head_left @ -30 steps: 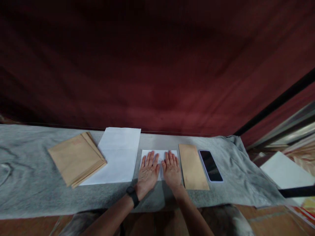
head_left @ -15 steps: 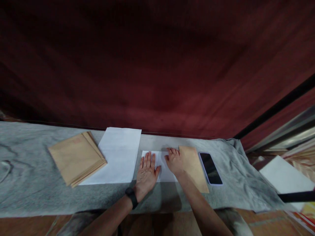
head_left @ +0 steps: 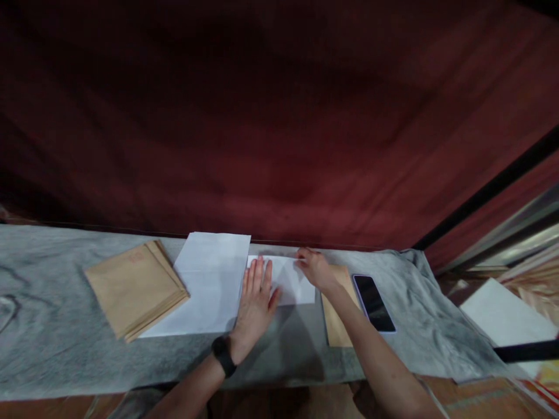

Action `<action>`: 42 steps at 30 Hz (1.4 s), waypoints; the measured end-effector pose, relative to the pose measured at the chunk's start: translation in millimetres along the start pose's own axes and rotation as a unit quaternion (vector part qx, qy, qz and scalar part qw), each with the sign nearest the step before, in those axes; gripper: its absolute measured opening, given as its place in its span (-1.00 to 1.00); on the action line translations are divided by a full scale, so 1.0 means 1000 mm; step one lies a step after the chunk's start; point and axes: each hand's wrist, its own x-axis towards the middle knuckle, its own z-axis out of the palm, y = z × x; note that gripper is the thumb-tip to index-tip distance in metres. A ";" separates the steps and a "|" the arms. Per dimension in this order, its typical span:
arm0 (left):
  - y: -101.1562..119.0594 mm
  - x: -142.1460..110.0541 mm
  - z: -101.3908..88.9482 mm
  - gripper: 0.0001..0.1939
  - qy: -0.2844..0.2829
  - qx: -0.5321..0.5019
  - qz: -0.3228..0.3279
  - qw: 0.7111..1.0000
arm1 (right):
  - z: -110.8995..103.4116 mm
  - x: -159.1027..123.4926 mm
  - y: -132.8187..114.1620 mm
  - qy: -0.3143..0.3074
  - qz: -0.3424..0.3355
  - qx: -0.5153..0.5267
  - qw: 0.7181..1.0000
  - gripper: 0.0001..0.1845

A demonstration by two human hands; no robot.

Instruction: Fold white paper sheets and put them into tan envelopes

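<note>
A dark red curtain [head_left: 279,139] fills the whole background and hangs behind the far edge of a long table [head_left: 48,355] covered with a wrinkled grey cloth. Past the table's right end, a black pole [head_left: 484,201] slants up across the view, and a white board [head_left: 509,314] lies lower down there.

On the table, left of the middle, lies a stack of large white paper [head_left: 212,291] with a faint crease running across it. A pile of brown envelopes [head_left: 133,285] overlaps its left side, set at an angle, a pale red mark near its top.

The small white sheet [head_left: 294,288] lies flat at the middle of the table, just right of the large paper. To its right is a single brown envelope [head_left: 337,327], partly hidden under the right forearm.

The left hand [head_left: 255,297] lies palm down over the sheet's left part, fingers straight and thumb apart, gripping nothing. The right hand [head_left: 315,267] has its fingers bent at the sheet's far right corner; whether they pinch the paper, I cannot tell.

A phone [head_left: 374,304] with a dark screen and pale purple edge lies right of the single envelope. A black watch [head_left: 224,356] circles the left wrist.
</note>
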 end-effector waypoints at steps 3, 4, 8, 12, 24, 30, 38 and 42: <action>0.001 0.005 -0.028 -0.30 0.088 0.003 0.044 0.995 | -0.020 -0.023 -0.001 0.115 -0.075 0.012 0.991 -0.79; 0.004 0.003 -0.035 -0.29 0.102 0.004 0.073 0.992 | -0.018 -0.034 -0.001 0.128 -0.101 0.010 0.987 -0.77; 0.021 -0.015 -0.036 -0.33 0.020 -0.008 0.143 0.990 | 0.025 -0.087 -0.005 0.096 -0.135 -0.010 0.986 -0.68; 0.027 -0.036 -0.005 -0.36 -0.072 -0.017 0.084 0.994 | 0.080 -0.138 -0.016 0.080 -0.090 -0.038 0.992 -0.68; 0.025 -0.066 0.043 -0.41 -0.092 0.051 0.013 0.994 | 0.094 -0.172 -0.034 0.114 0.023 0.035 0.993 -0.62; 0.018 -0.054 0.042 -0.43 -0.104 0.037 0.008 0.994 | 0.097 -0.136 -0.035 0.154 0.090 0.004 0.984 -0.67; -0.013 0.002 0.039 -0.47 -0.141 0.036 -0.006 0.989 | 0.098 -0.067 -0.006 0.118 0.100 -0.022 0.988 -0.59; -0.013 0.012 0.026 -0.58 -0.166 0.035 0.002 0.986 | 0.099 -0.056 0.007 0.082 0.093 -0.030 0.992 -0.71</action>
